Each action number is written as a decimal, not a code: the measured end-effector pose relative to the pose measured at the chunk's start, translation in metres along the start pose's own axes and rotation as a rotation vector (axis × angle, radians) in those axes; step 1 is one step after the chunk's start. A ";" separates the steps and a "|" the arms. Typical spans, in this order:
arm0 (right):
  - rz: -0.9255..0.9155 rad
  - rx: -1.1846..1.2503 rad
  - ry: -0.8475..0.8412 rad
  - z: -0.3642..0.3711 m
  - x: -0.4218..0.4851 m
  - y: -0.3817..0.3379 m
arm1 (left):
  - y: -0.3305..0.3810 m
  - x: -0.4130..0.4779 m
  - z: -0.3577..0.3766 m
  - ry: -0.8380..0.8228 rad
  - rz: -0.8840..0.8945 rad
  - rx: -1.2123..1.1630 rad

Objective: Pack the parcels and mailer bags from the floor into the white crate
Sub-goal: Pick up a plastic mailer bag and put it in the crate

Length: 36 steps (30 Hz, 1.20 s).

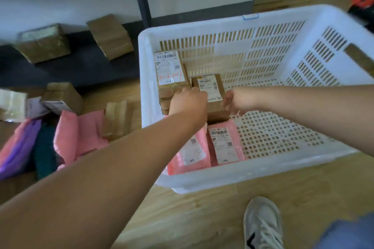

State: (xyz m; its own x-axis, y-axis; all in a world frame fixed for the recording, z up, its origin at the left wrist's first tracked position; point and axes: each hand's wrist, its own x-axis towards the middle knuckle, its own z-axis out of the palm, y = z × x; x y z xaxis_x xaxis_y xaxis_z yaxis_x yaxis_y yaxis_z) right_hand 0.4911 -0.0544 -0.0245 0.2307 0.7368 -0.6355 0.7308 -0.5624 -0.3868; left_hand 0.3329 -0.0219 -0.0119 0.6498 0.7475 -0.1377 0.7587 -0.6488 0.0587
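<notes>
Worked in the left half of the white crate [232,170]. Found the small labelled parcel [212,95] there, atop other brown boxes [166,94] by the crate's left wall, just nearer than the red-marked parcel [171,68] in the crate's far left corner. Had the left hand [188,101] against that small parcel's left edge, back of the hand up and fingers hidden beneath; could not tell whether clenched on it or merely pressing. Had the right hand [234,101] just beside the parcel's right side, fingers [227,105] loosely curled and apart, apparently grasping nothing, though blurred.

Saw pink mailer bags [222,145] lying flat in the crate's near left corner, labels up. Saw more on the floor [182,218] left of the crate, not yet packed: cardboard parcels [113,36] and a heap of pink mailers [81,133].

Judged the small parcel light, stiff and square-edged, slick at tape and label, so best pinched across two opposite bare sides. Judged the mailers soft, floppy and slippery, so better scooped flat or lifted by an edge, then slid into gaps beside the crate's boxes.
</notes>
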 end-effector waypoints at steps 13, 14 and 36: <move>-0.450 0.349 0.436 0.047 -0.093 -0.150 | -0.145 -0.130 -0.035 0.474 -0.296 -0.327; -0.495 0.414 0.425 0.056 -0.103 -0.164 | -0.157 -0.143 -0.026 0.459 -0.341 -0.369; -0.184 0.249 0.031 0.291 -0.040 -0.212 | -0.262 -0.237 0.142 -0.200 -1.145 -0.576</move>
State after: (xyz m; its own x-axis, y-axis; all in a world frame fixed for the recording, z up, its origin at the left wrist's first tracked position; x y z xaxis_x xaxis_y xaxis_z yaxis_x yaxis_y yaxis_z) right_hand 0.1397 -0.0737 -0.1116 0.1311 0.8435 -0.5209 0.5831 -0.4905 -0.6476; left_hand -0.0265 -0.0493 -0.1352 -0.3577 0.7665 -0.5334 0.8178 0.5329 0.2173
